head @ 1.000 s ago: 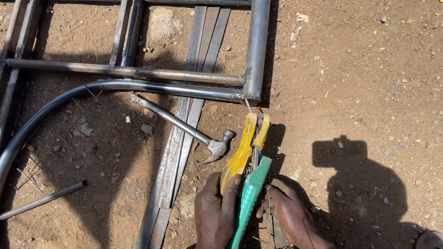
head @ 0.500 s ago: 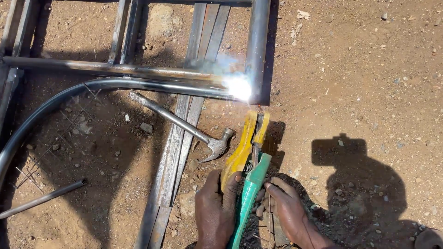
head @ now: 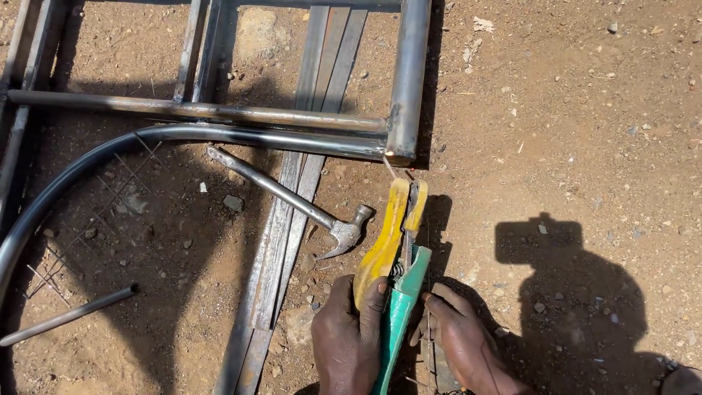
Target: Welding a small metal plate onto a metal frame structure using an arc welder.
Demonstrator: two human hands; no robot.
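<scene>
The left hand [head: 347, 333] clenched the yellow-and-green electrode holder [head: 391, 267] by its handle; the right hand [head: 464, 340] rested beside it at 3 o'clock, its fingers [head: 439, 307] loosely curled against the green part, steadying. The holder lay low in the view, its long axis running from 6 toward 12 o'clock, the rod [head: 390, 168] tip pointing at the tube joint [head: 398, 150]. Good work here probably called for a steady two-handed brace and a short, even gap at the joint. A hammer [head: 292, 201] lay at 9 o'clock.

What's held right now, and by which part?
Left hand grips the welding electrode holder by its rear handle, where the yellow lever meets the green grip. Right hand rests beside the green grip; whether it holds anything cannot be told.
</scene>
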